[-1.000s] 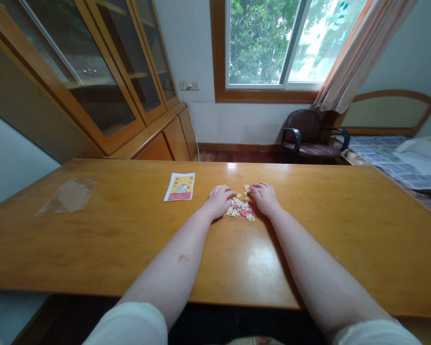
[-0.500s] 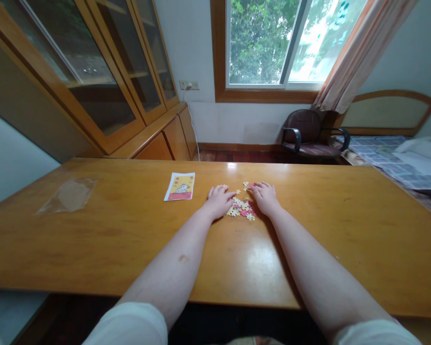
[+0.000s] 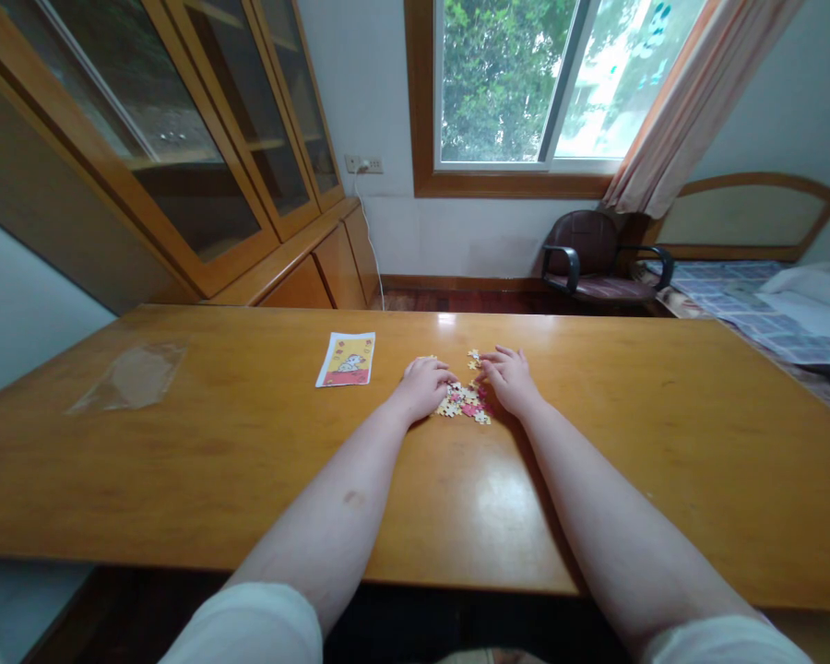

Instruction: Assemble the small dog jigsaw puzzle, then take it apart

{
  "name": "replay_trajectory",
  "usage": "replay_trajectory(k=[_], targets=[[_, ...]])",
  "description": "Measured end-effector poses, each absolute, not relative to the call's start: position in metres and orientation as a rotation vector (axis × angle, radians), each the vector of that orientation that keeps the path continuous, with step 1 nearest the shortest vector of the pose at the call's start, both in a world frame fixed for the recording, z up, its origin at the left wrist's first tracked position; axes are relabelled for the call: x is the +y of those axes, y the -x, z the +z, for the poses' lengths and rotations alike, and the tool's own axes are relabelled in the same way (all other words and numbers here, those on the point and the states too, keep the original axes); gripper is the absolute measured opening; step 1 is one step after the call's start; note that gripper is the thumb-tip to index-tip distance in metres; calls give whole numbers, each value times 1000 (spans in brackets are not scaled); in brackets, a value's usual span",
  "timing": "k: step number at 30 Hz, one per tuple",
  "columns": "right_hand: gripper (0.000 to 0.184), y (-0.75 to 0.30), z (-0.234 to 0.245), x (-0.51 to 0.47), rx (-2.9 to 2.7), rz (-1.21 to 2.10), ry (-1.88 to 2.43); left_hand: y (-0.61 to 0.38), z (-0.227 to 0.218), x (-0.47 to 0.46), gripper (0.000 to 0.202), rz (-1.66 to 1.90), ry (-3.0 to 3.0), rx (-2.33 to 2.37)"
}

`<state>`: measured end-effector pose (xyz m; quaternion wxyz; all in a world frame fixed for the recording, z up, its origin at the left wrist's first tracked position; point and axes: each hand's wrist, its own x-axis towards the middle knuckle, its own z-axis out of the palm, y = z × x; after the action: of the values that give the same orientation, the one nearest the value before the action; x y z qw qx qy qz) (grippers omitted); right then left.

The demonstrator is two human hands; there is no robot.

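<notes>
A small heap of yellow and pink jigsaw pieces (image 3: pixel 465 401) lies in the middle of a long wooden table (image 3: pixel 180 461). My left hand (image 3: pixel 423 385) rests on the heap's left side with its fingers curled over some pieces. On the right side, my right hand (image 3: pixel 508 376) has its fingers bent down onto the pieces at the far edge. Whether either hand grips a piece is hidden. A small printed picture card (image 3: pixel 347 360) lies flat on the table left of my left hand.
A clear plastic bag (image 3: pixel 133 374) lies at the table's far left. Glass-door cabinets (image 3: pixel 200 157) line the left wall. Beyond the table stand a dark armchair (image 3: pixel 591 263) under the window and a bed (image 3: pixel 767 295) at the right.
My left hand's fingers have curled in from lying stretched over the pieces. My right hand's fingers have shifted slightly at the heap's far edge. Both arms have stayed in place.
</notes>
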<state>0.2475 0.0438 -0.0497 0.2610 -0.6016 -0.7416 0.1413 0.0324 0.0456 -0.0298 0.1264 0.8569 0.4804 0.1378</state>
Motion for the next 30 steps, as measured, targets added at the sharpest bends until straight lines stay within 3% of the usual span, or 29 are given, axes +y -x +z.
replay_trajectory(k=[9, 23, 30], targets=[[42, -241, -46, 37, -2199, 451, 1609, -32, -31, 50, 36, 407, -2463, 1413], [44, -239, -43, 36, -2241, 426, 1561, -33, -33, 44, 42, 260, -2413, 1648], [28, -235, -44, 36, -2280, 457, 1512, -30, -37, 49, 40, 390, -2318, 1839]])
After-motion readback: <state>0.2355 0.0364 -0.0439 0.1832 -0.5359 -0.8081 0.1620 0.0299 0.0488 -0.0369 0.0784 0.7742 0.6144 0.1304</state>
